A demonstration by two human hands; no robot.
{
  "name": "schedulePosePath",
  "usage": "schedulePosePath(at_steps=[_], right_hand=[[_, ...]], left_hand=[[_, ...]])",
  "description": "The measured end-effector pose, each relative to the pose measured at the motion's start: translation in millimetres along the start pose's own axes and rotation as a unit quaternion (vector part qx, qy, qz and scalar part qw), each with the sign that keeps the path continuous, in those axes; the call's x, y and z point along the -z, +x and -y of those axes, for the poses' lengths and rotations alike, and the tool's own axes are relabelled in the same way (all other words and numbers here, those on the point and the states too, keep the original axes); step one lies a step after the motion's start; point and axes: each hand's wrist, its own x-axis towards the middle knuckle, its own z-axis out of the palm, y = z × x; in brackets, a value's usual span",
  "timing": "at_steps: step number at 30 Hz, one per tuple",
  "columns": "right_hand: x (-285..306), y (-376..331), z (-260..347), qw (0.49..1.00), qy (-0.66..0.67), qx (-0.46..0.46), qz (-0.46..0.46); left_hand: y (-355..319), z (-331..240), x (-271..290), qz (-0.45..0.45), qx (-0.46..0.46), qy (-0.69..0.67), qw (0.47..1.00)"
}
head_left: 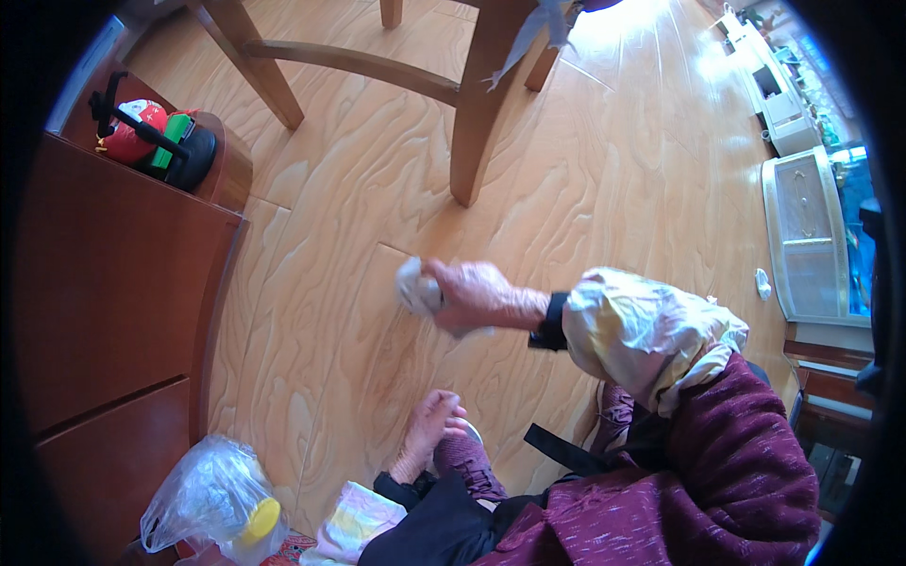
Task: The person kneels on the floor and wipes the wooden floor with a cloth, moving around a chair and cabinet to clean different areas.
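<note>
My right hand (469,293) reaches left over the wood floor, closed around a crumpled white wad (412,287), slightly blurred; I cannot tell whether it is cloth or paper. A pale, yellow-stained sleeve cover (634,325) wraps my right forearm above a dark cuff. Lower down, my left hand (434,421) hangs by my knee with its fingers curled and nothing visible in them. Just beside it is a purple shoe (469,459). Another pale sleeve cover (359,519) sits on my left arm.
A wooden chair (472,123) stands ahead. On the left is a reddish-brown cabinet (123,283) with a red ornament (130,132) on it. A clear plastic bag (212,486) with a yellow lid (261,519) lies lower left. A white cabinet (807,231) stands right, near a small white scrap (763,283).
</note>
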Motion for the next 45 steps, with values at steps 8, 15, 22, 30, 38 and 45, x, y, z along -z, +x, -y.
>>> schedulePosePath(at_steps=[8,15,22,30,38,45], right_hand=[[-18.3,94.3,-55.9,0.949,-0.208,0.048,-0.23],[-32.2,38.1,-57.7,0.959,-0.106,0.195,-0.177],[-27.3,0.2,-60.1,0.961,-0.051,0.257,-0.094],[59.7,-62.2,-76.4,0.991,-0.08,0.027,0.107],[107.7,-151.0,-99.2,0.999,0.036,-0.04,-0.008],[82.0,-193.8,-122.7,0.97,0.167,-0.176,-0.01]], left_hand=[[8.7,-0.6,4.2,-0.038,-0.114,0.117,0.986],[31.8,-83.0,5.6,-0.174,-0.366,0.233,0.884],[52.7,-110.9,15.8,-0.101,-0.469,0.623,0.618],[96.1,-129.1,31.0,-0.042,-0.486,0.793,0.365],[139.6,-150.9,18.7,-0.145,-0.499,0.681,0.516],[188.9,-197.5,8.4,-0.238,-0.499,0.672,0.494]])
